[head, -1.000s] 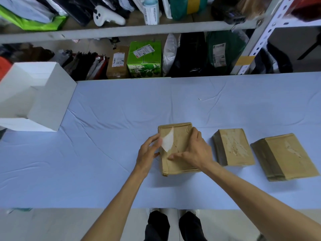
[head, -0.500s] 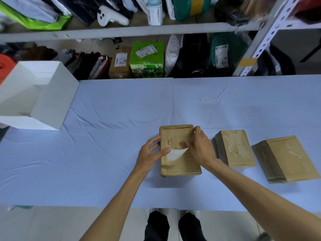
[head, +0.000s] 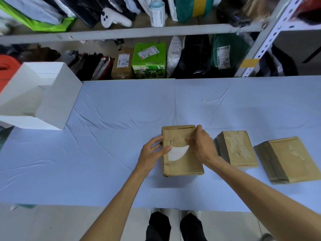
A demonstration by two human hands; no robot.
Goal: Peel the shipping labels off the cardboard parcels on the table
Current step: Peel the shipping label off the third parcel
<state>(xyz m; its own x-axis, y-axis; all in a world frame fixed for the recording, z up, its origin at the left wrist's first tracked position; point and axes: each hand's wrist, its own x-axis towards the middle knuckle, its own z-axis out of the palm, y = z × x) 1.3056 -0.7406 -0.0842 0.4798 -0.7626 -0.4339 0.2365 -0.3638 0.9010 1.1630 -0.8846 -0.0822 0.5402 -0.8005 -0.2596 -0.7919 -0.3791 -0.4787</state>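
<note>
The middle parcel (head: 182, 164) lies flat on the blue-covered table (head: 121, 110), its long axis running away from the person; the shipping label (head: 177, 153) on its top face is half lifted, a white curl turned up across the width of the box. The right hand (head: 202, 146) sits over the parcel's far right part with its fingertips pinched on the label's right-hand tip, so the free end is on that side and the stuck remainder runs off to the left. The left hand (head: 152, 153) is against the parcel's left wall, fingers fairly straight on the cardboard and thumb pressed down at the label's left end; it grips nothing that I can see and only braces the box. To my eye the right hand is the one placed to finish the pull, drawing across the short axis toward that thumb, which would have to give way for the last strip.

The second parcel (head: 236, 148) lies just beside the right wrist and the third parcel (head: 286, 157) farther right; both show pale scuffed patches on top and no white label, so I judge them done. An open white box (head: 57, 101) stands well apart at the far left; its inside shows only white wall from here, and whether peeled labels lie in it I cannot tell. The shelf (head: 139, 31) behind holds bags and a green carton (head: 149, 61) with a label of its own.
</note>
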